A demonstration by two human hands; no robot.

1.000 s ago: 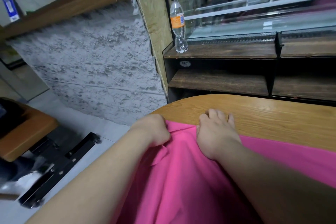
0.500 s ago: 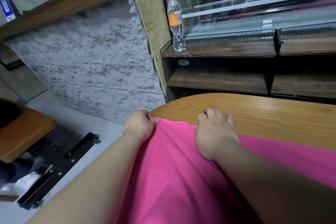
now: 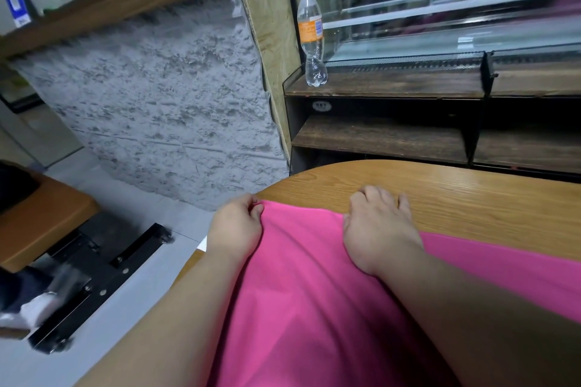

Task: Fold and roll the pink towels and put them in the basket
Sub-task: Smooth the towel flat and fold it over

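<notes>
Flattening before folding: left hand (image 3: 236, 227) pinches the towel (image 3: 314, 292) corner, right hand (image 3: 379, 229) presses, perhaps grips, its edge; next, fold it squarely.

Pink towel (image 3: 314, 292): cut off by the bottom and right edges, its near part covered by both forearms (image 3: 471, 308). Right grip (image 3: 380, 236): fingertips curl under the knuckles, so whether they pinch cloth cannot be told. Tabletop (image 3: 471, 198): cut off at right. White object (image 3: 34, 311), lower left: blurred, unidentifiable. Bottle (image 3: 310, 38) label: print too small to read.
</notes>
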